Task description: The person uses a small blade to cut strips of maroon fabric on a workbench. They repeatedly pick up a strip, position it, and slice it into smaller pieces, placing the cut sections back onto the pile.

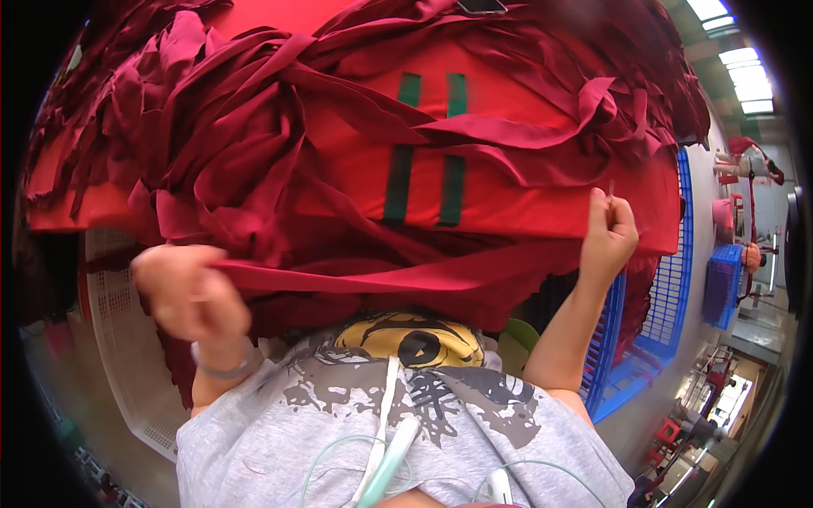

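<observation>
A long dark red fabric strip [364,281] stretches across in front of my body, along the near edge of a red-covered table [525,207]. My left hand [190,292], smeared by motion, is closed on the strip's left end. On the right, my right hand [611,233] is raised over the table's near edge with thumb and forefinger pinched together. Something thin and pale shows at those fingertips, too small to name. The strip runs toward this hand, but I cannot tell whether the fingers hold it. Green tape strips [398,182] mark the table top.
Tangled dark red fabric strips [229,127] heap over the table's left and far side. A phone [482,6] lies at the far edge. A white perforated basket [127,339] stands at lower left, blue plastic crates [665,296] at right. Thin cords [389,457] hang at my chest.
</observation>
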`<state>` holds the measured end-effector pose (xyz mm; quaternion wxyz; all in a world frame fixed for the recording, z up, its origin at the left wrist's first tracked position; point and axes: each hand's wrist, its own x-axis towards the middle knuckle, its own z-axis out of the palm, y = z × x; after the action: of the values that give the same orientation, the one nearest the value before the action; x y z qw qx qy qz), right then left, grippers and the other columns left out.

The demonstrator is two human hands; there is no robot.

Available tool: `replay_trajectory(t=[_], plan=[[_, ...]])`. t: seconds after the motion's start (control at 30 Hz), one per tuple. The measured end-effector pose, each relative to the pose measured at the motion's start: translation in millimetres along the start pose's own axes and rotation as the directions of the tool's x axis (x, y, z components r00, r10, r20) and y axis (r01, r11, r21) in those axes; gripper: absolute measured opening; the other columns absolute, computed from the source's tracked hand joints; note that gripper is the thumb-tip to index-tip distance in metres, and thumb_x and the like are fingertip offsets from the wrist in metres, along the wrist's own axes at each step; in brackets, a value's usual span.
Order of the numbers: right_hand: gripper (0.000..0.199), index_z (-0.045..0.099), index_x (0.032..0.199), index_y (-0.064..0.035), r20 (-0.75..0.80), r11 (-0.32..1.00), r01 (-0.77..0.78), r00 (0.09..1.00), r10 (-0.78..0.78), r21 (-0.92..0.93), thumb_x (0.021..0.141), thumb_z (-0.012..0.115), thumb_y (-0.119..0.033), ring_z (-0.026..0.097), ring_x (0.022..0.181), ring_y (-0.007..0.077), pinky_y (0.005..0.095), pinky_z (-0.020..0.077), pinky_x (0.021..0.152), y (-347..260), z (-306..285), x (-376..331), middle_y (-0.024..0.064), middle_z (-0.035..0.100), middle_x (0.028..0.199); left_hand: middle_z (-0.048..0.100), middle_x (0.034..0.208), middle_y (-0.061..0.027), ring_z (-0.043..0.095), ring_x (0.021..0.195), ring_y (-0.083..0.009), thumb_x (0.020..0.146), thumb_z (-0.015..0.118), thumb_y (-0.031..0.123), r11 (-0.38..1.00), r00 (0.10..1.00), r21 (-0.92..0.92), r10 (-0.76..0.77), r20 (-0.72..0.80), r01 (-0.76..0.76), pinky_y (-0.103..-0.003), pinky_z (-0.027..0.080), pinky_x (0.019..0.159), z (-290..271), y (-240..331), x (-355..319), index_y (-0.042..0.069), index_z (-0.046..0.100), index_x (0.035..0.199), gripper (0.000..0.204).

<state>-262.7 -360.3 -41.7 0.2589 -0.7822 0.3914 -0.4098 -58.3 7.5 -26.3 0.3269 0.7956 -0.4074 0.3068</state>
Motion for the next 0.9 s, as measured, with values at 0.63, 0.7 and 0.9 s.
replay_trajectory(t=[0.63, 0.7, 0.9], plan=[[0.049, 0.033, 0.057, -0.0085, 0.281, 0.937, -0.244, 0.944, 0.171, 0.249, 0.095, 0.063, -0.012, 0.022, 0.055, 0.0025, 0.0256, 0.0166, 0.048, 9.5, -23.7, -44.5, -0.0073, 0.026, 0.057, 0.062, 0.092, -0.0064, 0.058, 0.092, -0.0232, 0.076, 0.069, 0.015, 0.909, 0.934, -0.402, 0.232, 0.273, -0.108, -0.036, 0.045, 0.075, 141.5, 98.3, 64.4, 0.007, 0.065, 0.085, 0.012], [0.048, 0.049, 0.058, -0.0066, 0.522, 0.789, -0.457, 0.827, 0.208, 0.41, 0.1, 0.057, -0.029, 0.034, 0.048, 0.0035, 0.0227, 0.0218, 0.045, -2.9, -24.4, -54.2, -0.0022, 0.044, 0.054, 0.061, 0.083, -0.0067, 0.059, 0.082, -0.0237, 0.074, 0.069, 0.013, 0.824, 0.88, -0.566, 0.265, 0.394, 0.005, -0.035, 0.044, 0.073, 106.7, 92.0, 74.7, 0.006, 0.063, 0.082, 0.011], [0.041, 0.058, 0.093, -0.0037, 0.905, 0.067, -0.915, 0.403, 0.138, 0.397, 0.1, 0.05, -0.044, 0.047, 0.046, 0.016, 0.0271, 0.0345, 0.04, -48.2, 18.0, -54.7, 0.0162, 0.068, 0.096, 0.059, 0.068, -0.0071, 0.054, 0.059, -0.025, 0.066, 0.073, 0.008, 0.697, 0.777, -0.703, 0.364, 0.514, 0.138, -0.035, 0.039, 0.062, 32.4, 62.9, 88.2, 0.003, 0.061, 0.074, 0.015]])
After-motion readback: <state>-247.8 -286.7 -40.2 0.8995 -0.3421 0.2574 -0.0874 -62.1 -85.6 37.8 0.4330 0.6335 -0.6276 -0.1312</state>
